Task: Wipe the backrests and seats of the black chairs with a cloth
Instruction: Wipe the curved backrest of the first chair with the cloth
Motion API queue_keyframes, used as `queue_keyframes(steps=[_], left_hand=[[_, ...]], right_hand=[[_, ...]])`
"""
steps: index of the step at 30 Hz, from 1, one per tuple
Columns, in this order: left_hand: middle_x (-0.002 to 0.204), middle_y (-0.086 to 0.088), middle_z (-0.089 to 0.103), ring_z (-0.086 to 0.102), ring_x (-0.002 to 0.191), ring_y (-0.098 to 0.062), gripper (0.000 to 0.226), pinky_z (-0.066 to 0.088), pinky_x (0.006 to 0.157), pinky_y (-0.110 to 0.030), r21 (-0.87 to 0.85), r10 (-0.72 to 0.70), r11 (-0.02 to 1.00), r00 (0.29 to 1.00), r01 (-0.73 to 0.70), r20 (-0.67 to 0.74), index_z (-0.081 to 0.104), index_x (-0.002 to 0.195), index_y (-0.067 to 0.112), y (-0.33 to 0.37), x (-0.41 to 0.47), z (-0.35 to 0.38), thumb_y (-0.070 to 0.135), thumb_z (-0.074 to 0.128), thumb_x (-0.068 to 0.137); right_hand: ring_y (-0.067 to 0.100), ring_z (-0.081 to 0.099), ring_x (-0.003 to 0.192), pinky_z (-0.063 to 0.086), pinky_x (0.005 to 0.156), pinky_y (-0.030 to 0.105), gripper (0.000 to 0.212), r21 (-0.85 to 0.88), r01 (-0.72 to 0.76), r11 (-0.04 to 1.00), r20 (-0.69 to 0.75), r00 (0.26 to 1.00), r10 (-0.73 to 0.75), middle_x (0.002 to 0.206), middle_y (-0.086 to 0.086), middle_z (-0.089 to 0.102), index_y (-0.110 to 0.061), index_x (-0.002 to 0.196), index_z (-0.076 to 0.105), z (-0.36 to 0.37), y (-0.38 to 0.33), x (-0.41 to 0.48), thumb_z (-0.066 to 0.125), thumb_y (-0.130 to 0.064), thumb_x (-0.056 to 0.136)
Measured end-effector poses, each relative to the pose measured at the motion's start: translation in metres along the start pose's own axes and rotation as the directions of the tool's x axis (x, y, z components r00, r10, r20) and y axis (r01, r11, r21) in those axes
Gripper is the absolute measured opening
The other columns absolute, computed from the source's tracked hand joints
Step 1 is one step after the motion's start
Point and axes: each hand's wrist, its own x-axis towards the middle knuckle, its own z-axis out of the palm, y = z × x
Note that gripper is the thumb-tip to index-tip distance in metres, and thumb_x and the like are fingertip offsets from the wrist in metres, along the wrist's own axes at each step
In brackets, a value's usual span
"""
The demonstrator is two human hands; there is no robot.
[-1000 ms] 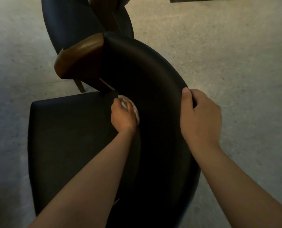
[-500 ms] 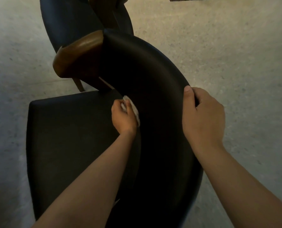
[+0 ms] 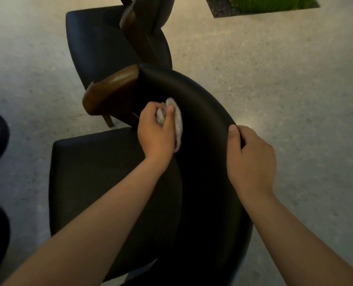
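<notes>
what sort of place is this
Likely a cafe or lobby, not certain: a black chair with a matching second chair beyond, speckled stone-like floor, and a bed of green plants.

The left hand (image 3: 156,131) grips a bunched pale cloth (image 3: 176,120) against the inner face of the near black chair's curved backrest (image 3: 204,124). The right hand (image 3: 251,159) holds the backrest's right rim. A second black chair (image 3: 93,44) stands farther off on the speckled floor (image 3: 284,79).
</notes>
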Motion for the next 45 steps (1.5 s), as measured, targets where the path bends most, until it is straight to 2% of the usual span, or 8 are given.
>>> queue_keyframes(steps=[7, 10, 14, 20, 26, 33, 36, 45], left_hand=[[0.095, 0.007, 0.055, 0.051, 0.087, -0.002, 0.014, 0.035, 0.078, -0.006, 0.127, 0.278, 0.953, 0.961, -0.276, 0.004, 0.061, 0.089, 0.026, 0.060, 0.013, 0.022, 0.039, 0.065, 0.089], [0.093, 0.007, 0.052, 0.051, 0.084, -0.009, 0.018, 0.042, 0.075, -0.018, 0.256, 0.293, 0.920, 0.955, -0.296, 0.048, 0.065, 0.086, 0.020, 0.067, 0.019, 0.038, 0.038, 0.068, 0.086], [0.089, 0.006, 0.052, 0.051, 0.080, -0.013, 0.017, 0.046, 0.069, -0.028, 0.397, 0.325, 0.860, 0.944, -0.321, 0.061, 0.062, 0.081, 0.019, 0.065, 0.032, 0.044, 0.035, 0.067, 0.086], [0.086, 0.006, 0.055, 0.053, 0.079, -0.010, 0.022, 0.044, 0.073, -0.023, 0.360, 0.271, 0.909, 0.954, -0.211, -0.125, 0.056, 0.079, 0.024, 0.052, 0.047, 0.027, 0.045, 0.053, 0.085], [0.086, 0.009, 0.053, 0.052, 0.080, -0.007, 0.016, 0.044, 0.075, -0.020, 0.299, 0.315, 0.916, 0.941, -0.266, -0.128, 0.053, 0.082, 0.027, 0.050, 0.042, 0.025, 0.038, 0.060, 0.091], [0.098, 0.008, 0.061, 0.056, 0.094, -0.007, 0.013, 0.046, 0.086, -0.022, 0.330, 0.393, 0.864, 0.919, -0.381, 0.033, 0.065, 0.103, 0.024, 0.044, 0.053, 0.020, 0.029, 0.062, 0.091], [0.105, 0.004, 0.062, 0.055, 0.098, -0.008, 0.018, 0.041, 0.089, -0.020, 0.361, 0.447, 0.813, 0.887, -0.457, 0.114, 0.068, 0.108, 0.021, 0.038, 0.056, 0.013, 0.027, 0.061, 0.092], [0.103, 0.012, 0.052, 0.054, 0.094, -0.001, 0.012, 0.050, 0.090, -0.027, 0.227, 0.149, 0.966, 0.985, -0.126, -0.084, 0.057, 0.103, 0.026, 0.014, 0.026, 0.006, 0.031, 0.058, 0.092]], right_hand=[[0.014, 0.052, 0.054, 0.030, 0.050, 0.026, 0.040, 0.003, 0.014, 1.000, -0.015, 1.000, -0.014, 0.063, -0.002, 0.055, -0.015, 0.093, 0.064, 0.000, -0.004, 0.000, 0.035, -0.042, 0.102], [0.013, 0.050, 0.051, 0.029, 0.047, 0.026, 0.039, -0.002, 0.024, 1.000, -0.027, 0.999, -0.024, 0.059, -0.005, 0.052, -0.016, 0.090, 0.063, 0.001, -0.005, 0.000, 0.036, -0.041, 0.102], [0.017, 0.056, 0.056, 0.046, 0.055, 0.033, 0.042, -0.005, 0.018, 1.000, -0.008, 1.000, -0.019, 0.064, -0.001, 0.058, -0.016, 0.096, 0.064, 0.001, -0.006, 0.000, 0.033, -0.043, 0.101], [0.012, 0.055, 0.057, 0.039, 0.054, 0.026, 0.042, -0.039, 0.019, 0.999, -0.002, 1.000, -0.019, 0.065, -0.005, 0.057, -0.017, 0.101, 0.065, 0.000, -0.005, 0.001, 0.032, -0.044, 0.100], [0.009, 0.053, 0.052, 0.041, 0.050, 0.027, 0.040, -0.014, 0.027, 1.000, -0.001, 1.000, -0.027, 0.061, -0.006, 0.056, -0.016, 0.098, 0.065, -0.001, -0.007, 0.000, 0.034, -0.042, 0.101], [0.010, 0.054, 0.053, 0.046, 0.052, 0.029, 0.040, -0.018, 0.030, 0.999, -0.009, 1.000, -0.030, 0.062, -0.006, 0.056, -0.016, 0.101, 0.065, -0.001, -0.006, -0.001, 0.034, -0.042, 0.101], [0.009, 0.052, 0.052, 0.039, 0.049, 0.025, 0.040, -0.015, 0.027, 1.000, -0.013, 1.000, -0.027, 0.060, -0.007, 0.054, -0.016, 0.100, 0.065, 0.000, -0.005, 0.000, 0.034, -0.041, 0.101], [0.006, 0.049, 0.049, 0.030, 0.048, 0.022, 0.039, 0.000, 0.028, 1.000, -0.007, 1.000, -0.028, 0.057, -0.009, 0.050, -0.016, 0.096, 0.065, -0.002, -0.006, -0.001, 0.034, -0.040, 0.101]])
